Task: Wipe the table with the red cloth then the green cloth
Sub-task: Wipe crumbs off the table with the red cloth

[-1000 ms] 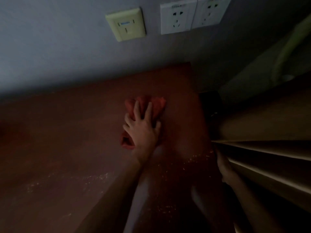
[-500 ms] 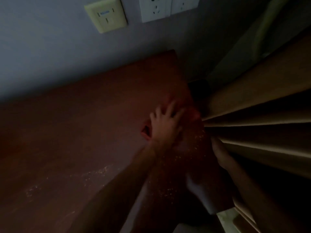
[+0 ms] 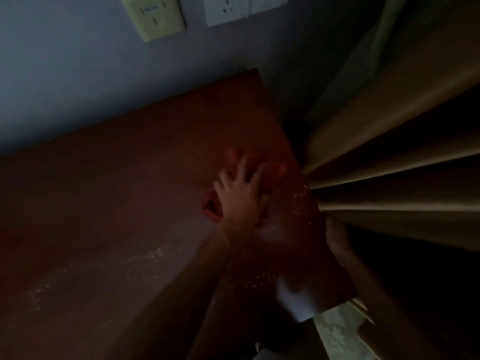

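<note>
My left hand [image 3: 241, 201] lies flat with fingers spread on the red cloth [image 3: 211, 209], pressing it onto the brown table [image 3: 130, 178] near the table's right edge. The cloth is blurred and shows at the hand's left side and beyond the fingertips. My right hand [image 3: 337, 237] is in shadow at the table's right edge, against the curtain folds; its grip is too dark to read. No green cloth is in view.
Beige curtain [image 3: 389, 178] hangs in folds right against the table's right side. Pale crumbs [image 3: 298, 203] are scattered near that edge and across the front of the table. A switch [image 3: 153, 16] and white sockets [image 3: 226, 9] sit on the wall behind.
My left hand has slid the red cloth to the right, from mid-table to near the right edge. The right hand has stayed at the table edge by the curtain.
</note>
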Motion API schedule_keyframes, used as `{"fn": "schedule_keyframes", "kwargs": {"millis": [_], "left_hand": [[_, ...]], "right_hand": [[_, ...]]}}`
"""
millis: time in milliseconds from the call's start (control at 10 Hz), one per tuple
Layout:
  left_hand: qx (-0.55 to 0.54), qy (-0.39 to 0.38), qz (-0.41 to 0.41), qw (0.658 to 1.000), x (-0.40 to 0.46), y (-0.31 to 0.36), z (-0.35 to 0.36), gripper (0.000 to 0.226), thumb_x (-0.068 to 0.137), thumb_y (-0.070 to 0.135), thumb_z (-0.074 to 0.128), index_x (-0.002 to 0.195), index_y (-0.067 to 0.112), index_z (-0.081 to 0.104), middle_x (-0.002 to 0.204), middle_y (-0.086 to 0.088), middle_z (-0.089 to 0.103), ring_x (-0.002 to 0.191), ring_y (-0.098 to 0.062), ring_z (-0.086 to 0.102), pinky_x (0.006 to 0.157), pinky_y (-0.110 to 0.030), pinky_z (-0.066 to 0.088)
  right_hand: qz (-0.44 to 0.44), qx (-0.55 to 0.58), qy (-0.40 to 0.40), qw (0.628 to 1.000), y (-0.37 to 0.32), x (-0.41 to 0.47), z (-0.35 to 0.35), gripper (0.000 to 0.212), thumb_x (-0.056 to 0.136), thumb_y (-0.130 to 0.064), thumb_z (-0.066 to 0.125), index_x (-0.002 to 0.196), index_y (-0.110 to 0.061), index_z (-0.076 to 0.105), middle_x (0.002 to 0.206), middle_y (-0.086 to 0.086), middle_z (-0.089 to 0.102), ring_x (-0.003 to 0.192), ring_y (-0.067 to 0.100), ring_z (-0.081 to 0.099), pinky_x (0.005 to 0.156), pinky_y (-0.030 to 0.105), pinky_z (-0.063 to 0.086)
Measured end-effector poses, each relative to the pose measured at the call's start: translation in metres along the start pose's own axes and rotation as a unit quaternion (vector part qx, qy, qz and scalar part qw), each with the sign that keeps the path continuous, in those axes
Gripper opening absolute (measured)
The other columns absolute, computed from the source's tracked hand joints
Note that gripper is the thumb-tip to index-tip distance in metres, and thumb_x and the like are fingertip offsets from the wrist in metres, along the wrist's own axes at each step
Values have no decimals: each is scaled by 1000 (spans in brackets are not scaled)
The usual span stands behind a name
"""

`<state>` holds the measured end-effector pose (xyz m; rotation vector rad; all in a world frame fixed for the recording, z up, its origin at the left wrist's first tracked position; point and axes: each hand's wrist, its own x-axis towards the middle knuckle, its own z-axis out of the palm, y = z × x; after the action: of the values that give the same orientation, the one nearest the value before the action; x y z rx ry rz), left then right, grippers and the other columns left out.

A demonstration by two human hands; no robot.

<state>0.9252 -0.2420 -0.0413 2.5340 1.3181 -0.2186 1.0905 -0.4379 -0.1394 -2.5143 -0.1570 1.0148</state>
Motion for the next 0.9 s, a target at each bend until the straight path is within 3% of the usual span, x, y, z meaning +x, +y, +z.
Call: {"fn": "schedule_keyframes", "kwargs": {"millis": [100, 200, 300, 400, 500, 700, 800, 900], "left_hand": [[3, 11, 78, 997, -15, 18, 11, 75, 78, 49, 71, 145, 41, 39, 156, -3, 34, 120, -48, 42, 94, -59, 41], [-36, 21, 68, 997, 20, 3, 5, 89, 82, 44, 69, 154, 35, 17, 159, -10, 19, 125, -47, 36, 100, -55, 35], [-65, 24, 23, 997, 40, 7, -6, 97, 82, 44, 71, 155, 18, 13, 157, -21, 15, 133, -43, 31, 107, -50, 32], [-30, 15, 41, 999, 55, 20, 0, 88, 88, 49, 62, 155, 16, 16, 156, -21, 17, 137, -42, 27, 111, -53, 26], [4, 16, 35, 999, 67, 35, -10, 83, 91, 50, 57, 156, 24, 12, 159, -12, 18, 141, -46, 20, 110, -68, 17], [62, 4, 227, 972, 10, 54, 18, 76, 89, 50, 56, 154, 33, 21, 162, 2, 19, 144, -46, 15, 111, -72, 5], [64, 21, 305, 950, -15, 38, 26, 76, 83, 49, 62, 150, 31, 33, 158, 2, 31, 142, -46, 23, 111, -70, 8], [105, 20, 416, 903, -31, 3, 32, 80, 76, 49, 68, 148, 32, 38, 156, 2, 34, 139, -45, 28, 108, -72, 14]], "right_hand": [[-4, -21, 56, 998, -7, -12, 0, 55, 97, -47, 30, 117, -9, 64, 129, 21, 59, 119, 39, 54, 106, 52, 37], [-42, -57, 37, 997, -17, -23, -6, 51, 102, -38, 29, 120, -2, 59, 125, 25, 59, 115, 42, 55, 103, 51, 40], [-73, -49, 39, 995, -25, -39, -11, 62, 98, -44, 23, 117, 6, 54, 114, 30, 59, 107, 45, 56, 96, 55, 44], [-112, -92, 116, 983, -12, -60, -6, 69, 99, -44, 15, 110, 7, 60, 105, 32, 63, 100, 46, 60, 91, 54, 46], [-147, -142, 214, 955, -10, -78, -1, 70, 97, -39, 15, 88, 10, 65, 86, 33, 66, 83, 46, 65, 80, 50, 48], [-142, -196, 241, 940, -13, -80, -1, 58, 95, -33, 19, 88, 4, 64, 87, 33, 66, 81, 48, 63, 73, 47, 48], [-160, -160, 245, 943, -13, -83, -2, 56, 95, -30, 21, 91, 6, 64, 89, 34, 66, 83, 49, 63, 73, 48, 48], [-178, -115, 214, 954, -17, -86, -6, 50, 100, -26, 24, 103, 3, 64, 95, 29, 67, 88, 45, 63, 75, 44, 45]]}}
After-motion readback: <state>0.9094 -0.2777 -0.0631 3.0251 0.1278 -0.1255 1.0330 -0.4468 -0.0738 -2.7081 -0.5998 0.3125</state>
